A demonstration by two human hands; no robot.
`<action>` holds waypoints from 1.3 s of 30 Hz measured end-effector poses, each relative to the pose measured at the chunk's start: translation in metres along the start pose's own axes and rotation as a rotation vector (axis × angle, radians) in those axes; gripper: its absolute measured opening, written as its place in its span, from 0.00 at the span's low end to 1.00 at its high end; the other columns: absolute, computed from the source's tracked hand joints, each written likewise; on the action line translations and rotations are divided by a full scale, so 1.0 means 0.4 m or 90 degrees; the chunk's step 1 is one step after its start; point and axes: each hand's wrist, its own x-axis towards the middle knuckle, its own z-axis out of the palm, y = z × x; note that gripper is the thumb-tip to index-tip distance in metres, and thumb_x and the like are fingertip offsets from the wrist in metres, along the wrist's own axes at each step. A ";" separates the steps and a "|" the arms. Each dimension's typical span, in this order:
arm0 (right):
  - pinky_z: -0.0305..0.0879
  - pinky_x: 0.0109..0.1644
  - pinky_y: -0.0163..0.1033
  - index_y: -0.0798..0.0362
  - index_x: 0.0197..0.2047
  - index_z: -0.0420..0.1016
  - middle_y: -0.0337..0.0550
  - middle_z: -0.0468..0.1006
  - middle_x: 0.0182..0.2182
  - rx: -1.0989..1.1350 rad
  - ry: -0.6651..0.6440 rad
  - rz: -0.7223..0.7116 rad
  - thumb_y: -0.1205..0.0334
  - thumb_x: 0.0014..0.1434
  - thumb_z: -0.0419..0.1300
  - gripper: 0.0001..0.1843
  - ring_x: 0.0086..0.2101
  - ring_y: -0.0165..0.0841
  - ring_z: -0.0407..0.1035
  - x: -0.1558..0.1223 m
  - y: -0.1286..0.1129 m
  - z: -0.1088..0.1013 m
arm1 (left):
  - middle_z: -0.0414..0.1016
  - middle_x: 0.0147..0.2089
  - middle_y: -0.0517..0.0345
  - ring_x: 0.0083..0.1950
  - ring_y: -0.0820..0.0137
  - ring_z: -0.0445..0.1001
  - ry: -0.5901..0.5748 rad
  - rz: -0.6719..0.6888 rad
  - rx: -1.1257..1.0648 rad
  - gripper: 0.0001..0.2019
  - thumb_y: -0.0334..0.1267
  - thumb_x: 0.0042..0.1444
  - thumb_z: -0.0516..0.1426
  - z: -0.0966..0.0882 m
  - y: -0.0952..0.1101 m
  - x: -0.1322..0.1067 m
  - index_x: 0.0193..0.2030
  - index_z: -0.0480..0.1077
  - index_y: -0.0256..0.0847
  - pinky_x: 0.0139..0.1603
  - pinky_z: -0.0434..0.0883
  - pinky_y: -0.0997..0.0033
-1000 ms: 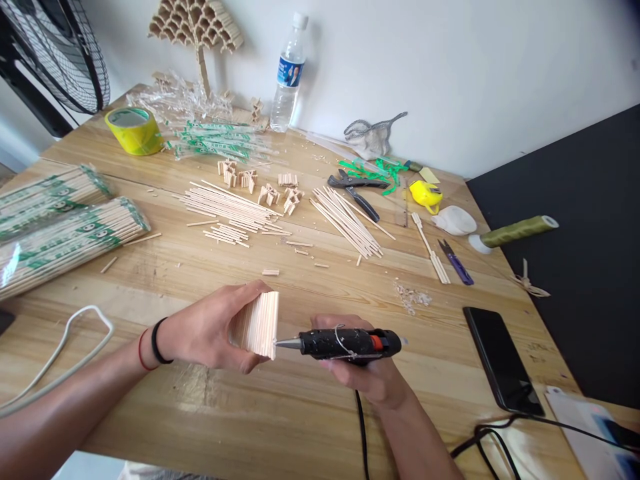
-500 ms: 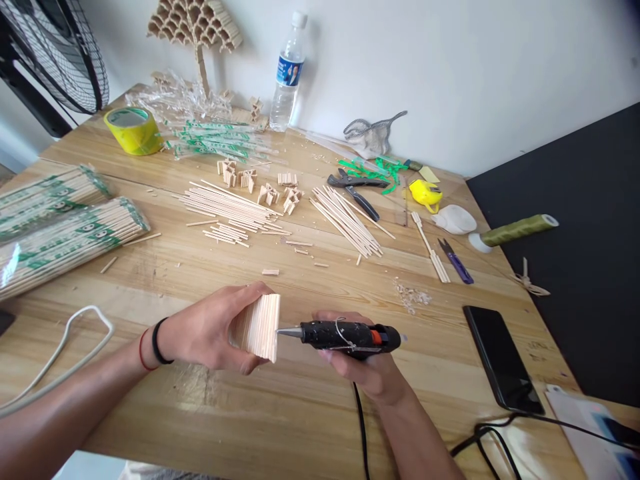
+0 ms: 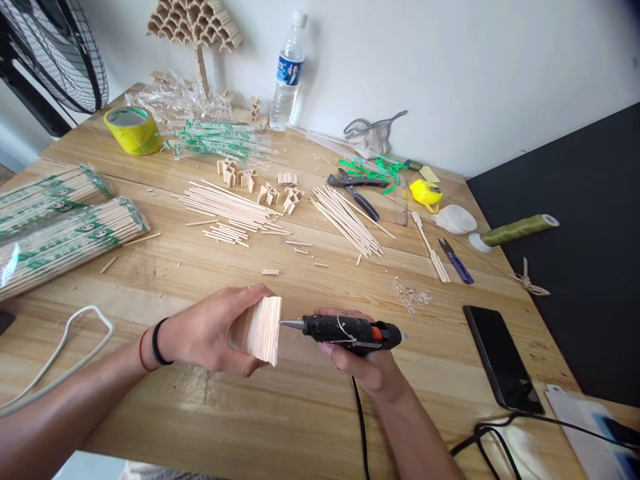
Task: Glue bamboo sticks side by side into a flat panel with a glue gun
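Note:
My left hand (image 3: 207,330) is closed around a small panel of glued wooden sticks (image 3: 259,329), holding it upright above the wooden table (image 3: 280,413). My right hand (image 3: 367,363) grips a black hot glue gun (image 3: 347,329) lying level. Its metal nozzle points left and touches the panel's right edge about halfway up. The gun's black cord (image 3: 361,433) drops toward me.
Loose sticks (image 3: 345,220) and small stick pieces (image 3: 260,187) lie mid-table. Packed stick bundles (image 3: 60,233) sit left, yellow tape (image 3: 134,130) and a water bottle (image 3: 289,73) behind. Cutters (image 3: 355,187), snips (image 3: 455,260), a phone (image 3: 503,360) and a green spool (image 3: 515,231) lie right.
The glue gun's nozzle has slid upward along the panel's right edge, from near its bottom corner to about mid-height. My left hand has kept the panel still.

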 end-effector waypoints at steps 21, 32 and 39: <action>0.69 0.30 0.40 0.48 0.32 0.81 0.42 0.76 0.26 0.000 0.019 -0.025 0.50 0.61 0.67 0.12 0.26 0.36 0.68 0.005 0.001 0.003 | 0.78 0.44 0.55 0.41 0.62 0.77 -0.010 0.011 0.017 0.27 0.37 0.47 0.67 0.007 0.000 -0.005 0.55 0.67 0.42 0.42 0.71 0.68; 0.67 0.31 0.37 0.49 0.34 0.82 0.39 0.75 0.27 0.011 0.053 -0.045 0.58 0.61 0.67 0.05 0.27 0.33 0.67 0.005 0.003 0.005 | 0.79 0.45 0.53 0.41 0.60 0.77 -0.011 0.030 0.018 0.26 0.38 0.48 0.66 0.007 0.000 -0.003 0.54 0.67 0.40 0.41 0.71 0.66; 0.67 0.31 0.38 0.49 0.34 0.81 0.40 0.74 0.26 -0.003 0.053 -0.024 0.55 0.61 0.67 0.08 0.27 0.35 0.67 0.003 0.009 0.004 | 0.78 0.45 0.55 0.42 0.62 0.77 -0.017 0.023 0.004 0.26 0.37 0.47 0.67 0.005 0.001 -0.005 0.54 0.67 0.40 0.42 0.71 0.67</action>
